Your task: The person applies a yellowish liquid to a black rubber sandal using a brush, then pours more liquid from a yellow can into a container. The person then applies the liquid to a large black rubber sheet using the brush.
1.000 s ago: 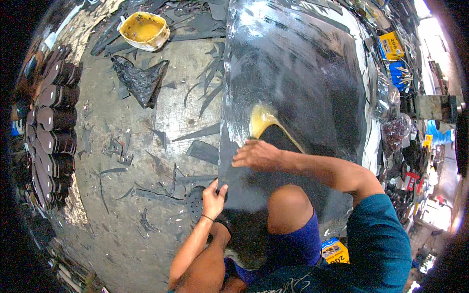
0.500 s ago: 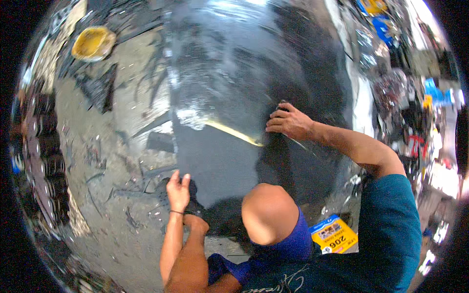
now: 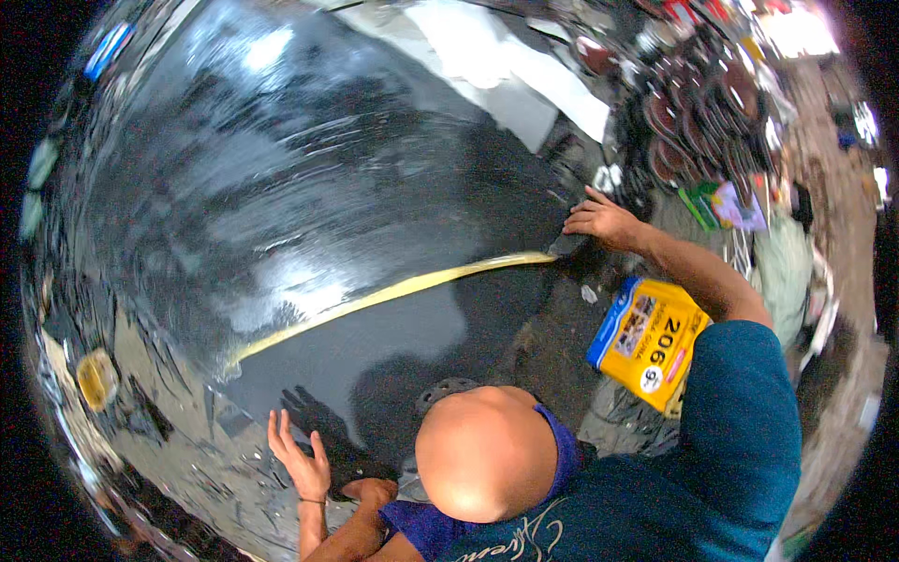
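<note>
A large black sheet (image 3: pixel 356 178), glossy and streaked on its far part and matt on the near part, lies on the ground. A yellow strip (image 3: pixel 403 287), looking like a wet glue line, runs across it between the two parts. At the strip's right end, by the sheet's right edge, my right hand (image 3: pixel 607 223) is closed with fingers bent downward. What it grips, if anything, is too dark and blurred to make out. My left hand (image 3: pixel 302 463) hovers near the sheet's near left corner, open with fingers apart and nothing in it, casting a shadow.
A yellow and blue packet (image 3: pixel 648 342) lies right of my knee (image 3: pixel 487 454). Stacked dark brown curved pieces (image 3: pixel 698 117) stand at the far right, beside white sheets (image 3: pixel 510 66). A tub of yellow stuff (image 3: pixel 96 379) sits at the left among black scraps.
The view has swung right, so the sheet lies slanted. My right hand has drawn rightward to the sheet's edge, and the yellow strip is now much longer. My left hand's fingers have spread.
</note>
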`<act>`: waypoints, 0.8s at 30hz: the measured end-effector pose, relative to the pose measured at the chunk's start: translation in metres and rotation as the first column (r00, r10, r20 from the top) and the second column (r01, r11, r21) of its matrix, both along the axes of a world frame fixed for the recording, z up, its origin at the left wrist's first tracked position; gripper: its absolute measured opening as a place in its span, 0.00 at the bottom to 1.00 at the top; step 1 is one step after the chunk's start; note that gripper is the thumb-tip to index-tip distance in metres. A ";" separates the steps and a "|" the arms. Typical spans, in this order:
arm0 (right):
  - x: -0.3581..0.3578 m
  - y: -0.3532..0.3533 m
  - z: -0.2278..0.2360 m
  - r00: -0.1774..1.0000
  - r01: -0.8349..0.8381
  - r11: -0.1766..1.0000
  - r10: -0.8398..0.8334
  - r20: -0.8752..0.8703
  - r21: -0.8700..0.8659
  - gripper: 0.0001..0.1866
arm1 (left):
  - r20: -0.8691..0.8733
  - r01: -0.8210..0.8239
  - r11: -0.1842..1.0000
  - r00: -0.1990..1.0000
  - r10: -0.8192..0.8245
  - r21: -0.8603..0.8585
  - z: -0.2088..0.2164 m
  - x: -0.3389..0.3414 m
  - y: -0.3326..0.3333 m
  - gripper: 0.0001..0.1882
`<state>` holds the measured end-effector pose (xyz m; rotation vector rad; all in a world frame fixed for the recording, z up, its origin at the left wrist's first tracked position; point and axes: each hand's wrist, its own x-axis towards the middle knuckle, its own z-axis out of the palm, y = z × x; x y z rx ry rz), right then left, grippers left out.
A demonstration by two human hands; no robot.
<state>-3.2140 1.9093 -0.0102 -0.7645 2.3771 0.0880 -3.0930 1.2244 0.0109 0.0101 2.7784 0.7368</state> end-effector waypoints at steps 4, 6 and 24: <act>0.056 0.023 0.009 0.850 0.497 0.860 -0.509 -0.135 -0.115 0.32 | 0.090 0.502 0.857 0.864 -0.495 -0.114 0.063 -0.083 0.009 0.29; 0.064 0.007 0.027 0.631 0.616 0.662 -0.739 -0.237 -0.426 0.33 | 0.048 0.664 0.732 0.745 -0.665 -0.155 0.076 -0.120 0.014 0.26; 0.024 -0.135 -0.030 -0.287 0.868 -0.123 -0.915 -0.284 -0.481 0.20 | -0.300 0.719 0.695 0.669 -0.680 0.029 -0.097 -0.074 0.132 0.23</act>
